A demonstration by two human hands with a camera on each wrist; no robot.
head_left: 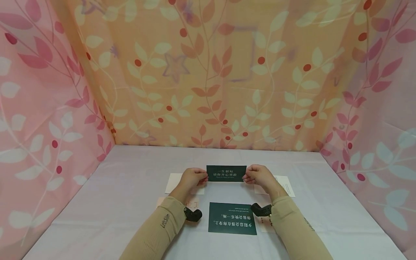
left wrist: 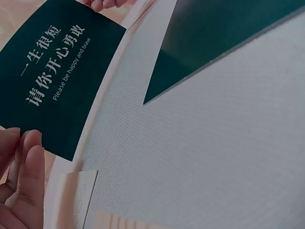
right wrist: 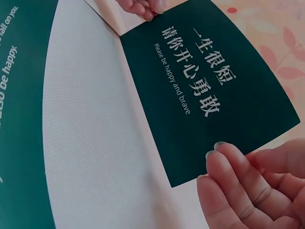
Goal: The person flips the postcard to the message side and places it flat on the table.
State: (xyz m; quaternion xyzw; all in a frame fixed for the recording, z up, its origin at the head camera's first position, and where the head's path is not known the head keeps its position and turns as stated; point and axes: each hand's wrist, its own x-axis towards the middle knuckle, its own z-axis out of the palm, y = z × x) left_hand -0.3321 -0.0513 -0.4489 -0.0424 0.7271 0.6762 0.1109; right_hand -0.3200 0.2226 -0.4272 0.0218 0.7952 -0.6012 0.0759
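A dark green card [head_left: 226, 173] with white Chinese lettering and the line "Please be happy and brave" is held up above the table by its two short sides. My left hand [head_left: 192, 179] pinches its left edge between thumb and fingers. At the opposite edge my right hand [head_left: 261, 177] pinches it the same way. In the left wrist view the card [left wrist: 59, 71] stands tilted with its print facing me. Nearer to me, a second green card [head_left: 232, 219] lies flat on the table between my forearms, its lettering upside down.
A white card [head_left: 173, 182] lies partly behind my left hand, and another white card [head_left: 286, 185] behind the right. Peach-coloured cards [head_left: 194, 203] lie partly hidden by my forearms. White cloth [head_left: 136, 162] covers the table; leaf-patterned curtains [head_left: 208, 72] enclose it on three sides.
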